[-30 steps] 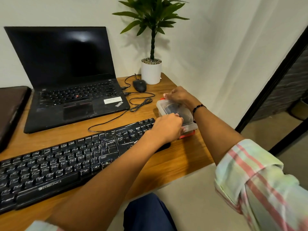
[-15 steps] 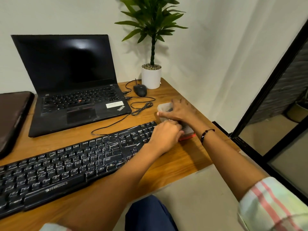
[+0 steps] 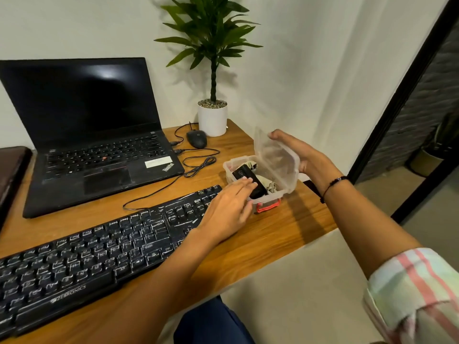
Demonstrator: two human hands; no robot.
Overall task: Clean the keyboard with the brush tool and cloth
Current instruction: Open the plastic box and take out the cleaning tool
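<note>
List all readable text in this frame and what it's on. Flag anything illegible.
"ZEBRONICS" on the front edge of the black keyboard, lower left.
"ThinkPad" on the laptop palm rest, lower right corner.
"Ctrl", "Alt" on keyboard keys; the other key legends are too blurred to read.
White sticker on the laptop palm rest: print illegible.
Small logo on the black mouse: too small to read.
Mark on the black tool in the clear box: illegible.

Box [image 3: 267, 197] right of keyboard [image 3: 99, 249]; laptop [image 3: 94, 155] behind keyboard.
</note>
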